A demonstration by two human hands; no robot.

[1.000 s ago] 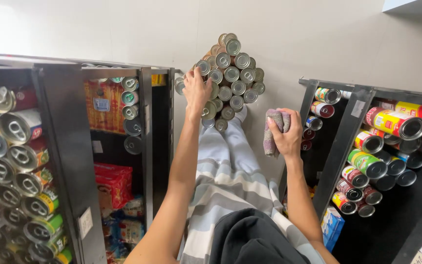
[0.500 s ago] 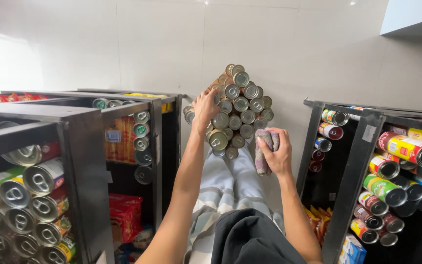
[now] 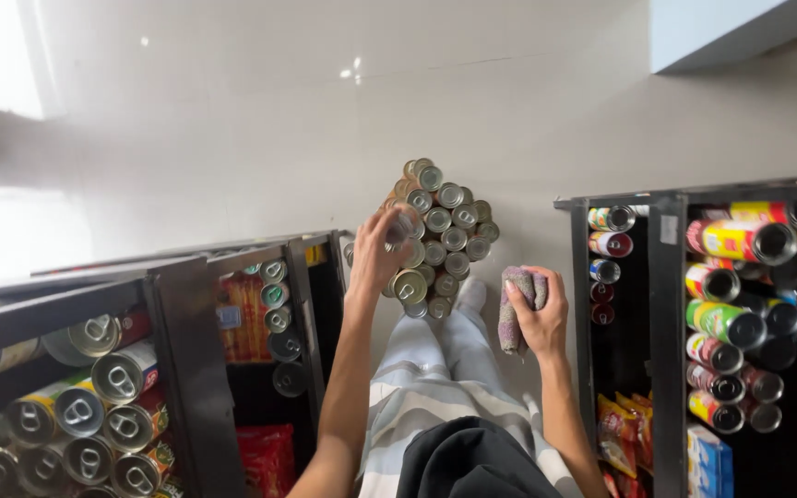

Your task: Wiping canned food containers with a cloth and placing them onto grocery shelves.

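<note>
A stack of several tin cans (image 3: 443, 238), tops facing me, stands past my striped trousers (image 3: 426, 387). My left hand (image 3: 375, 256) reaches to the stack's left edge, its fingers curled around one silver can (image 3: 404, 227) that still touches the others. To the right of the stack my right hand (image 3: 539, 314) holds a crumpled grey and purple cloth (image 3: 517, 300), a little apart from the cans.
Dark shelves (image 3: 177, 323) on the left hold silver-topped cans (image 3: 122, 378), orange packets and a red pack (image 3: 269, 452). A dark rack (image 3: 664, 304) on the right holds coloured cans (image 3: 731, 323) and snack bags (image 3: 615, 433). A pale wall fills the upper view.
The view has tilted upward and nearer to the stack. My left hand went from resting flat on the cans to curling around one at the left edge. The cloth hand stayed beside the stack.
</note>
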